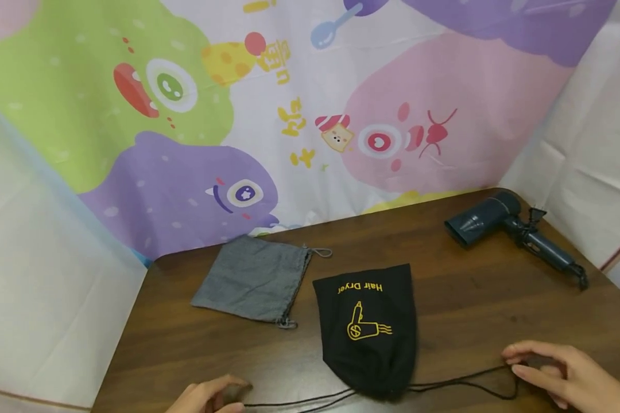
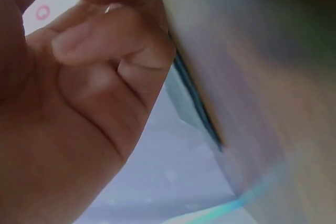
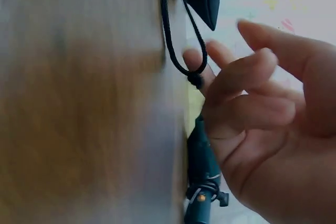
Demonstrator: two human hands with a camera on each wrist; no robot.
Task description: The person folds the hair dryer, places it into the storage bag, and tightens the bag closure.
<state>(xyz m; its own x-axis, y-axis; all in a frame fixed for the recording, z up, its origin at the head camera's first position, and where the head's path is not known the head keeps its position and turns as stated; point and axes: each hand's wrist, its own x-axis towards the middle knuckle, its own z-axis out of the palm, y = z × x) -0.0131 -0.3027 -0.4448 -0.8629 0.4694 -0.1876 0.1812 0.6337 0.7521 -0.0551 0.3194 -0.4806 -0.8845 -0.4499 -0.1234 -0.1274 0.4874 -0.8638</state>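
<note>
A black drawstring bag [image 1: 372, 338] lies on the table with its cinched mouth toward me, marked "Hair Dryer" and a yellow dryer drawing. Its black cord [image 1: 460, 380] stretches out to both sides. At the left cord end is my left hand [image 1: 206, 397], its thumb and index fingertip apart. My right hand [image 1: 573, 370] is beside the right cord loop. In the right wrist view, the knotted loop [image 3: 197, 72] hangs by the fingertips, not pinched, and the fingers are loosely bent. The left wrist view shows bent fingers [image 2: 115, 40] with no cord visible.
A grey drawstring pouch [image 1: 253, 279] lies flat at the left of the wooden table [image 1: 470, 310]. At the back right rests a dark hair dryer [image 1: 483, 218], its cord bundled about the handle. A cartoon-print cloth [image 1: 299, 189] hangs behind the table, and pale sheets flank it.
</note>
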